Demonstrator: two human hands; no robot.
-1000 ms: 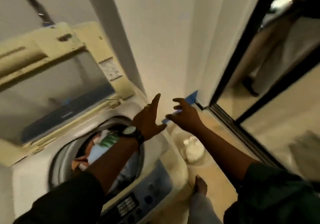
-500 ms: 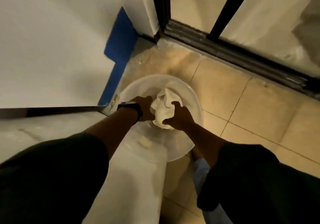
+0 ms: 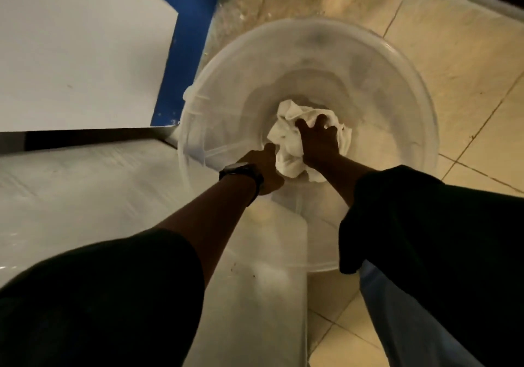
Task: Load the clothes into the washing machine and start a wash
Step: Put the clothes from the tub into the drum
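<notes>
White cloth (image 3: 286, 145) lies crumpled in the bottom of the clear basin (image 3: 397, 63) on the floor (image 3: 467, 54), right hand (image 3: 320, 142) clamped on top, left hand (image 3: 262, 168) against its side with fingers hidden, its hold unclear, so a loose fold may slip free when lifted.

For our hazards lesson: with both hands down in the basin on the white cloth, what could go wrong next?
The white cloth is bunched and gripped from above by the right hand; a loose end might trail onto the tiled floor. The fingers of the left hand are hidden, so its hold may be weak.
</notes>
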